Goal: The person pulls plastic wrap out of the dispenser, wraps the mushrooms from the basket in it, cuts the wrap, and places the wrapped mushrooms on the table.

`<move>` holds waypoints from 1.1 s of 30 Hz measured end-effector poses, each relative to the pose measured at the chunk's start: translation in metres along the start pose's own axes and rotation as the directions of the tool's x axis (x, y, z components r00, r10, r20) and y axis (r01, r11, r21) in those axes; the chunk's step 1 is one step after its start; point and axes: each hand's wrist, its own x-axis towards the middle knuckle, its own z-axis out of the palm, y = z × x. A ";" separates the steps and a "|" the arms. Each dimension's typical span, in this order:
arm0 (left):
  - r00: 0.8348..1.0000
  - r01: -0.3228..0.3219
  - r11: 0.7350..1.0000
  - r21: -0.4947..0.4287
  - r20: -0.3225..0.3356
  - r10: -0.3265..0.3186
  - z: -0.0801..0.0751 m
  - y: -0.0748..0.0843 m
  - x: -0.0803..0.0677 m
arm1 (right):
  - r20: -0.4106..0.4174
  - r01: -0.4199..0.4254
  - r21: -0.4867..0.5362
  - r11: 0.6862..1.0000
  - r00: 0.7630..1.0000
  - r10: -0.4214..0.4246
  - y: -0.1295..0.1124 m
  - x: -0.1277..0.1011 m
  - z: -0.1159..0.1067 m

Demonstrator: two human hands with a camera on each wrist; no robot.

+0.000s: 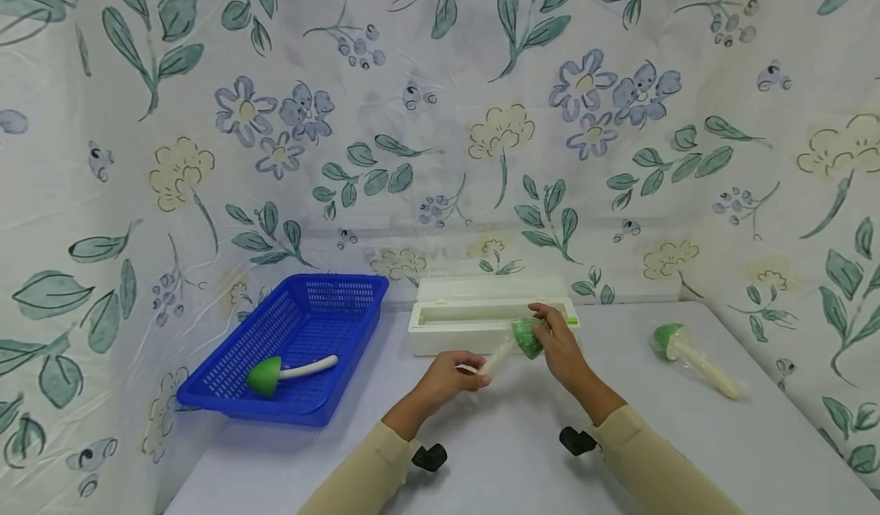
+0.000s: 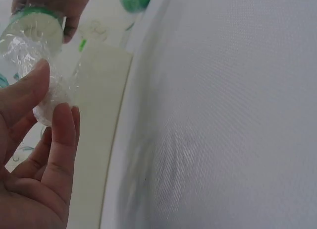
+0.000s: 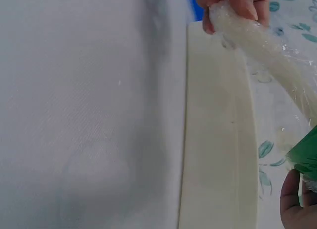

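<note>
Wrapped mushroom toy (image 1: 514,344), green cap and pale stem under clear film, is held off the table (image 1: 522,454) between both hands in the head view. The left hand (image 1: 450,375) pinches the stem's free end in its fingertips; the right hand (image 1: 560,347) curls round the green cap, thumb on top. Just behind the fingers lies a white film dispenser box (image 1: 481,318) with its lid up, nothing standing between it and the toy. Well to the left of the left hand sits a blue basket (image 1: 344,301) holding one unwrapped mushroom (image 1: 278,374), cap toward the near left. Well to the right of the right hand a second wrapped mushroom (image 1: 690,356) lies on the table.

From the left wrist, the left hand's fingers (image 2: 62,140) are bent, thumb and forefinger pinching the crinkled film end of the wrapped mushroom toy (image 2: 32,45), which runs up and away to the cap, where the right hand (image 2: 59,6) grips it. The dispenser box (image 2: 101,130) lies beyond the fingers.

From the right wrist, the left hand (image 3: 233,6) pinches the stem end at the top; the wrapped mushroom toy (image 3: 267,55) slants down to its green cap by the right hand's fingers (image 3: 294,199), curled at the cap's edge. The dispenser box (image 3: 218,140) lies beneath
</note>
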 end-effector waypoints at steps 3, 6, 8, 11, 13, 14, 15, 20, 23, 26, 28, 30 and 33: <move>1.000 -0.009 1.000 -0.012 -0.014 0.009 -0.001 0.001 0.001 | -0.035 0.021 -0.018 1.000 0.999 -0.021 0.001 -0.003 -0.003; 1.000 -0.015 1.000 -0.026 -0.015 0.014 -0.002 -0.001 0.003 | -0.066 0.016 -0.009 1.000 0.998 -0.016 0.003 -0.005 -0.005; 1.000 -0.008 0.999 -0.038 -0.016 0.008 -0.002 -0.003 0.003 | -0.077 0.004 0.010 1.000 0.997 -0.003 0.004 -0.005 -0.005; 1.000 -0.012 0.999 -0.034 -0.020 0.012 -0.002 -0.006 0.004 | -0.087 -0.014 0.054 0.998 0.996 0.019 0.004 -0.005 -0.004; 1.000 -0.020 1.000 -0.023 -0.017 0.019 -0.002 -0.006 0.004 | -0.091 -0.019 0.076 0.997 0.996 0.026 0.005 -0.004 -0.004; 1.000 -0.025 1.000 -0.014 -0.014 0.024 -0.002 -0.007 0.004 | -0.087 -0.020 0.083 0.996 0.996 0.027 0.005 -0.004 -0.004; 1.000 -0.029 1.000 -0.004 -0.011 0.029 -0.002 -0.008 0.004 | -0.084 -0.020 0.083 0.996 0.996 0.027 0.006 -0.004 -0.004; 1.000 -0.005 1.000 -0.024 0.023 0.006 -0.002 -0.012 0.003 | -0.040 -0.031 0.149 0.988 0.998 0.037 0.007 -0.003 -0.005; 0.999 0.012 0.993 -0.119 0.054 -0.006 0.000 -0.010 0.002 | -0.025 -0.058 0.358 0.932 0.997 0.072 0.007 -0.003 -0.006; 0.998 0.010 0.973 -0.232 0.067 0.006 0.005 -0.005 0.002 | -0.017 -0.110 0.548 0.829 0.990 0.143 0.008 -0.003 -0.005; 0.998 0.004 0.956 -0.293 0.057 0.013 0.008 -0.002 0.004 | 0.021 -0.162 0.568 0.807 0.983 0.183 0.011 -0.005 -0.003; 0.999 -0.005 0.942 -0.336 0.042 0.020 0.012 0.000 0.005 | 0.083 -0.212 0.509 0.834 0.977 0.198 0.012 -0.008 0.001; 1.000 -0.004 0.933 -0.361 0.022 0.013 0.019 0.000 0.006 | 0.172 -0.238 0.393 0.888 0.968 0.183 0.013 -0.014 0.010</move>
